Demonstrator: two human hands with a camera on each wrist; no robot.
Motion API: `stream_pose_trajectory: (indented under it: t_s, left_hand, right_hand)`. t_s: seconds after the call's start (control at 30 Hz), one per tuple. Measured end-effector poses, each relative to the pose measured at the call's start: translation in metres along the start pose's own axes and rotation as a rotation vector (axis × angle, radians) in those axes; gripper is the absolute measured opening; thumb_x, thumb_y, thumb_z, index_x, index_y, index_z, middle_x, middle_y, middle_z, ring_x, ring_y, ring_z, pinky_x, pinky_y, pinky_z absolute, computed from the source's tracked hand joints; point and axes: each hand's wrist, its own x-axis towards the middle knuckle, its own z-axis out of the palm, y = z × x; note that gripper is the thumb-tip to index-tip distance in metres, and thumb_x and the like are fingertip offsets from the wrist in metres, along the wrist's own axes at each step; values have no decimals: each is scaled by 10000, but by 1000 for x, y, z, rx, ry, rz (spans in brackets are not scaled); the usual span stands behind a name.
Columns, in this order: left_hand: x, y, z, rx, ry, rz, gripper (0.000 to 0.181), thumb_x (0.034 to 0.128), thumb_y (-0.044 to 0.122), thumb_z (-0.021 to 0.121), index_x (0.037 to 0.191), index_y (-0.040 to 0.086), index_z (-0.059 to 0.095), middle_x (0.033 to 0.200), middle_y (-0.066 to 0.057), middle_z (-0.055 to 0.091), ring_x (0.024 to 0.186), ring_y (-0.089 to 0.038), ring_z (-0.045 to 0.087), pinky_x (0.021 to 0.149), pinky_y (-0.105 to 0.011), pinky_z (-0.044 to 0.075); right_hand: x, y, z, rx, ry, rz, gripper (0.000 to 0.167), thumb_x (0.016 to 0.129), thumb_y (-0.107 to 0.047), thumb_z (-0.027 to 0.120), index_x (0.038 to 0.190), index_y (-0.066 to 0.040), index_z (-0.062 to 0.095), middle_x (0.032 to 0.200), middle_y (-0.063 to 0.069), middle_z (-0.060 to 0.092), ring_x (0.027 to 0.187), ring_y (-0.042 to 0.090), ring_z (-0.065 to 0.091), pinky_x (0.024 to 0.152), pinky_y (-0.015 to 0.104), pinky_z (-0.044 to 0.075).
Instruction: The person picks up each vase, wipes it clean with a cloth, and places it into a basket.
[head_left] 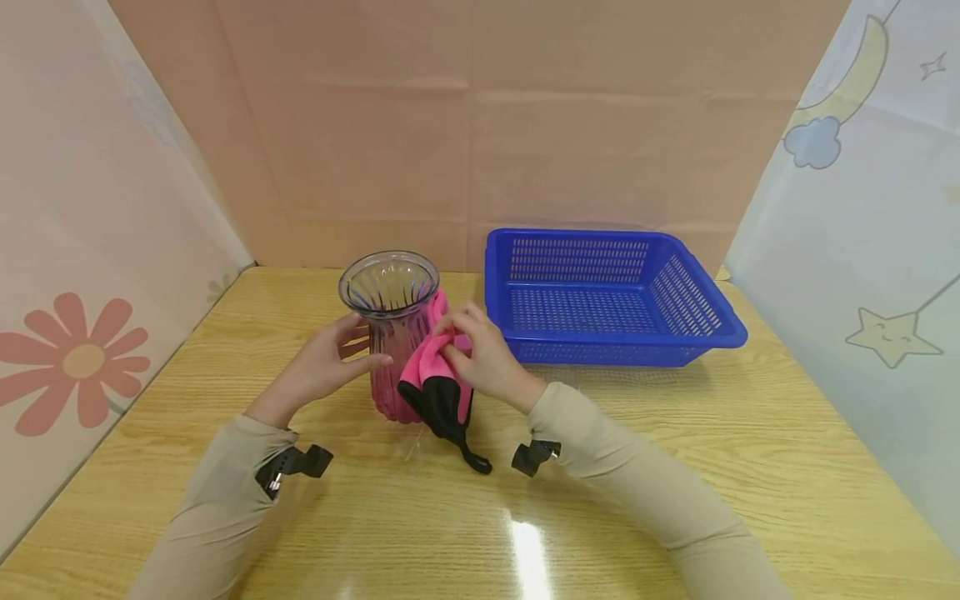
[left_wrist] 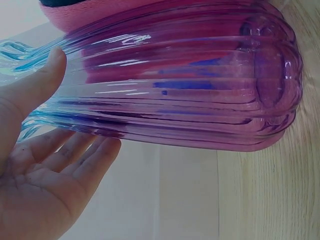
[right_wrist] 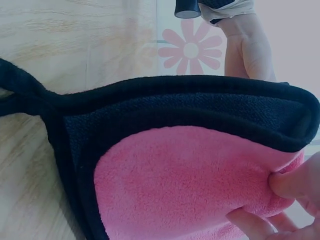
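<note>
A ribbed glass vase (head_left: 386,393), bluish at its flared rim and pink-purple below, stands upright on the wooden table. My left hand (head_left: 326,362) holds its left side, thumb in front and fingers behind; the left wrist view shows thumb and fingertips on the glass (left_wrist: 190,105) below the neck. At the vase's right side, my right hand (head_left: 487,354) pinches a pink cloth (head_left: 431,363) with black edging and a black loop hanging down. Up close, the right wrist view has thumb and fingers denting the plush pink fabric (right_wrist: 165,175). The cloth hides part of the vase.
A blue perforated plastic basket (head_left: 615,340) stands at the back right, close behind the right hand. Printed fabric walls (head_left: 360,150) enclose the wooden table (head_left: 420,533) at the back and both sides. Light reflects off the front of the tabletop.
</note>
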Motion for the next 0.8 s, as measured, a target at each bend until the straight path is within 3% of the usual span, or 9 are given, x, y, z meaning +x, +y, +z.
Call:
stream_pose_trajectory:
  t_s: [0.8]
  left_hand:
    - [-1, 0, 0, -9, -3, -8, 747, 868, 266, 662, 1453, 21, 268, 1422, -270, 399, 1288, -454, 419, 1004, -516, 431]
  right_hand:
    - [-12, 9, 11, -63, 27, 50, 123, 796, 70, 599, 863, -33, 587, 984, 169, 565, 955, 305, 583, 796, 461, 542]
